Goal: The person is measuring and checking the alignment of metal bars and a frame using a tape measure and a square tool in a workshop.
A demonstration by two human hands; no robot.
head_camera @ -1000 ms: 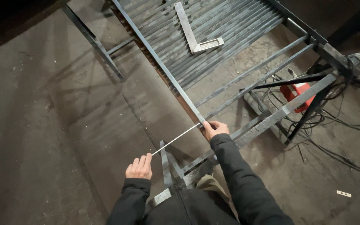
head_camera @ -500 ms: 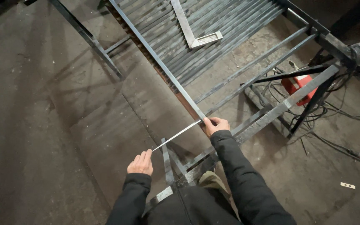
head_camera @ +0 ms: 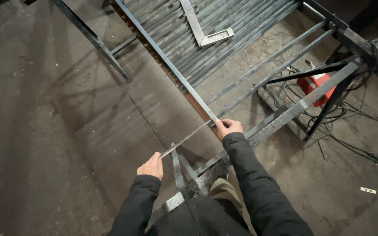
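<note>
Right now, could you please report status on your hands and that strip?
Both hands gripping. Left hand and right hand hold metal strip ends against frame rail. Nothing blocking.

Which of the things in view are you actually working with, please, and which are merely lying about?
In use:
- thin metal strip, stretched between left hand and right hand
- long frame rail, where the right hand rests

Lying about:
- steel square on the bars
- red machine
- cables on the floor

A welded steel frame (head_camera: 285,116) on angled legs carries a row of flat metal bars (head_camera: 176,30) beyond both hands, with a metal square (head_camera: 202,26) lying on them (well beyond the right hand); grey concrete floor (head_camera: 44,131) lies beneath
</note>
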